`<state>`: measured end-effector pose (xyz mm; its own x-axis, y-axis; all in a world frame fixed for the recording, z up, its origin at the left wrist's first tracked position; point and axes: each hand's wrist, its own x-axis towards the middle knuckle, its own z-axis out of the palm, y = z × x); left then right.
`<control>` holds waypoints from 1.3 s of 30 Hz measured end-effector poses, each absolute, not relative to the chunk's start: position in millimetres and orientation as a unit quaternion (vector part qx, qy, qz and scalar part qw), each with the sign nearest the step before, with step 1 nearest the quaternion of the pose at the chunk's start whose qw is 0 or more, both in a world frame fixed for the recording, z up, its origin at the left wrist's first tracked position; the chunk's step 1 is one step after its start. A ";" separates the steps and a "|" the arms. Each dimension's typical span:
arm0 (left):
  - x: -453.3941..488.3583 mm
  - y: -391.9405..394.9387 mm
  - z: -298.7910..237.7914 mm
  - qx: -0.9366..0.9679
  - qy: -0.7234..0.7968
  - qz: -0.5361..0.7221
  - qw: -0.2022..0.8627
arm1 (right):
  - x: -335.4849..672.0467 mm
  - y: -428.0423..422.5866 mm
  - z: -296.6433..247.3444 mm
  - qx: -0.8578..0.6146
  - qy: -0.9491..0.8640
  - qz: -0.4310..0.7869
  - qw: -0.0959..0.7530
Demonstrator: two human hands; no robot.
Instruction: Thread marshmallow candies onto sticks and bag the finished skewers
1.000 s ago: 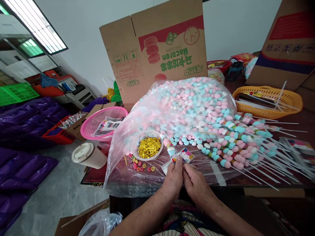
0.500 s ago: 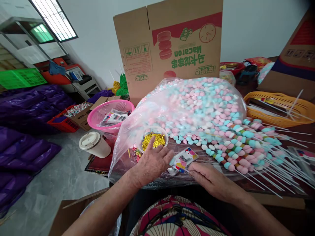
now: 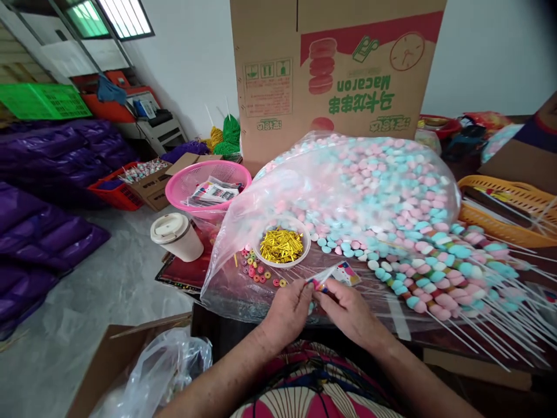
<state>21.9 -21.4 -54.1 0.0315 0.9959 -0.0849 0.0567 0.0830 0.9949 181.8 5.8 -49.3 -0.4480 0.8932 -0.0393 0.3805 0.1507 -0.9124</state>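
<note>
A small clear plastic bag with a colourful print point(image 3: 319, 284) is pinched at its near end between my two hands. My left hand point(image 3: 289, 310) and my right hand point(image 3: 350, 310) are closed with fingertips nearly meeting. The fingers partly hide the bag. Just beyond my right hand shows another printed patch point(image 3: 346, 273); I cannot tell whether it belongs to the same bag. Ahead of my left hand, a round tub point(image 3: 307, 251) holds gold twist ties point(image 3: 282, 245). Small ring-shaped candies point(image 3: 256, 270) lie beside it on clear plastic sheeting.
Pink, blue and white marshmallows point(image 3: 369, 174) heap under plastic, with marshmallow skewers point(image 3: 444, 278) at right. A pink basket point(image 3: 174, 194) of printed bags and a lidded cup point(image 3: 178, 238) stand at left. A cardboard box point(image 3: 270, 87) rises behind; an orange basket point(image 3: 491, 223) sits far right.
My left hand has left the tub of gold ties and come right and nearer, meeting my right hand at the bag. The bag's near end is now gathered. The camera view has shifted.
</note>
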 end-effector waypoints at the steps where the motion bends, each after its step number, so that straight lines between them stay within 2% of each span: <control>1: 20.0 -22.5 -54.1 0.498 0.513 0.444 0.539 | 175.2 1.4 -52.9 -0.451 -0.709 0.462 0.283; 5: 7.8 -22.5 -49.5 0.523 0.432 0.354 0.644 | 163.7 -5.2 -56.7 -0.462 -0.699 0.466 0.284; 9: -3.4 -13.4 -42.0 0.598 0.417 0.289 0.620 | 163.7 5.0 -47.8 -0.466 -0.712 0.468 0.237; 11: -6.2 -9.7 -40.0 0.610 0.423 0.288 0.606 | 163.6 12.3 -40.4 -0.477 -0.755 0.374 0.250; 14: -7.7 -9.0 -40.2 0.564 0.456 0.304 0.618 | 165.0 20.1 -29.0 -0.419 -0.854 0.109 0.288; 17: -8.4 -11.0 -41.3 0.473 0.465 0.295 0.688 | 168.2 21.7 -24.7 -0.211 -0.952 -0.044 0.217; 20: -10.9 -12.0 -42.2 0.487 0.412 0.191 0.746 | 169.7 18.5 -32.5 -0.101 -0.983 -0.081 0.129; 22: -13.7 -13.4 -43.1 0.595 0.395 0.144 0.685 | 167.6 13.5 -42.4 -0.113 -0.989 -0.051 0.083; 23: -15.4 -14.9 -43.4 0.664 0.408 0.146 0.610 | 165.3 9.9 -47.5 -0.135 -0.988 -0.010 0.068; 27: -26.6 -28.4 -43.5 0.843 0.461 0.188 0.204 | 149.5 -6.1 -56.2 -0.321 -0.887 0.326 0.057; 28: -30.9 -33.3 -44.3 0.857 0.456 0.189 0.147 | 144.6 -7.2 -53.4 -0.357 -0.841 0.405 0.044; 30: -40.3 -43.7 -49.1 0.859 0.452 0.218 0.104 | 134.7 0.7 -42.2 -0.382 -0.783 0.490 0.005; 33: -50.8 -56.7 -63.1 0.742 0.540 0.361 0.167 | 117.8 41.6 -22.7 -0.384 -0.796 0.468 -0.011; 36: -51.2 -62.8 -75.1 0.458 0.642 0.513 0.339 | 93.3 95.6 -21.0 -0.429 -0.825 0.367 0.023; 39: -44.6 -64.6 -77.4 0.201 0.636 0.553 0.499 | 65.8 126.5 -38.7 -0.456 -0.843 0.283 -0.025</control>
<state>-44.6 -64.6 -77.4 -0.4212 0.8073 -0.4134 -0.2966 0.3082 0.9039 65.8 126.5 -38.7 -0.5826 0.7553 -0.3001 0.7836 0.4240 -0.4541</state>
